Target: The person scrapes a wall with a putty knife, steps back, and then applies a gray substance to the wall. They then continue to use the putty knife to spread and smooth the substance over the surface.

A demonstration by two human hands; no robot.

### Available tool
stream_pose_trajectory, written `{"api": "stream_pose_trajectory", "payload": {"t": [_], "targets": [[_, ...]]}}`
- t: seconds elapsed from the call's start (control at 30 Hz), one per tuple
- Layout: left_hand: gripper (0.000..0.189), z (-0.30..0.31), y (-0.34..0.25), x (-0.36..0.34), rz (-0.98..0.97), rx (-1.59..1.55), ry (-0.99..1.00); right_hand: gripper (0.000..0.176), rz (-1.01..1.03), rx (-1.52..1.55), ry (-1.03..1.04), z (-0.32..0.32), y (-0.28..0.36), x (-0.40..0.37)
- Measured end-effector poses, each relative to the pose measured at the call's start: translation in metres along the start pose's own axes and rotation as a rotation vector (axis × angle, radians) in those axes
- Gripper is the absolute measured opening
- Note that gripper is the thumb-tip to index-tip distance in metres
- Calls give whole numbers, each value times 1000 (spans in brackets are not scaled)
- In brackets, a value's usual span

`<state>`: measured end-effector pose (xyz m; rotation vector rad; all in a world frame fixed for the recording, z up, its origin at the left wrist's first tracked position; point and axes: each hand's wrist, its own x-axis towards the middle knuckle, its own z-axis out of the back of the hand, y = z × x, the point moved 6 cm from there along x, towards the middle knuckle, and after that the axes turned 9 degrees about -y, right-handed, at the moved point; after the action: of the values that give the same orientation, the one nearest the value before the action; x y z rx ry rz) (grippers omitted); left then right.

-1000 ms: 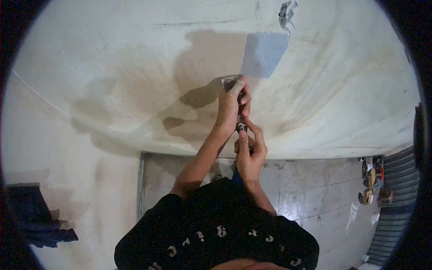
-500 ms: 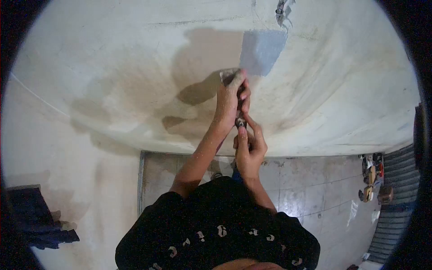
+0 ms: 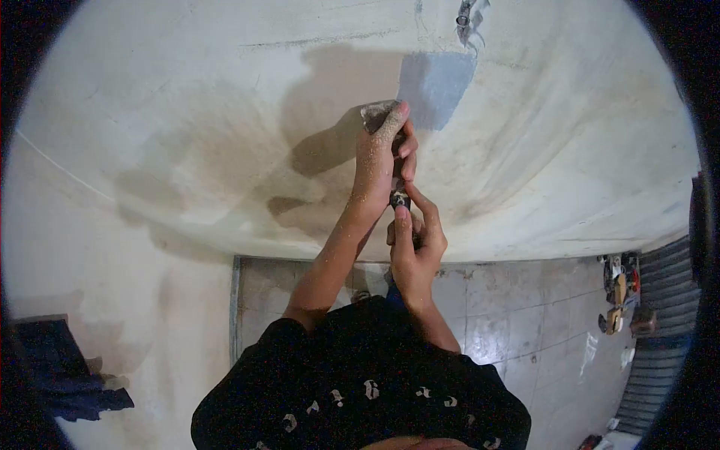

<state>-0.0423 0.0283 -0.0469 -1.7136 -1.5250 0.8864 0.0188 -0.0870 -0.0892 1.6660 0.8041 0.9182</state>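
A long dark tool (image 3: 398,147) with a dusty, pale flat head (image 3: 375,112) runs upright in front of the wall, mostly covered by my hands. Wrapped around its upper part, my left hand (image 3: 382,150) is closed, thumb along the head, pale dust over skin and wrist. My right hand (image 3: 418,244) is closed around the lower end, thumb pointing up and index finger stretched along the side. The tool's exact kind does not show. Just above right of the head lies a grey-blue rectangular patch (image 3: 439,88) on the pale wall (image 3: 540,142).
A small fitting (image 3: 463,26) sticks out of the wall above the patch. Dark cloth (image 3: 64,367) hangs at the lower left. Below is a tiled floor (image 3: 517,322), with several tools and items (image 3: 619,292) by a corrugated shutter (image 3: 660,322) on the right.
Both hands and the tool have shifted slightly upward and left in view, the head now beside the grey-blue patch's lower left. The grip of each hand is the same.
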Motion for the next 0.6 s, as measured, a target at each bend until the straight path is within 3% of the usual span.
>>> {"api": "stream_pose_trajectory", "payload": {"t": [0.4,0.6], "targets": [[34,6,10,0,66,-8,-34,31,15,-29,17,3,-8,2],[34,-3,-10,6,-14,16,19,34,79,-8,6,-8,4,8]]}}
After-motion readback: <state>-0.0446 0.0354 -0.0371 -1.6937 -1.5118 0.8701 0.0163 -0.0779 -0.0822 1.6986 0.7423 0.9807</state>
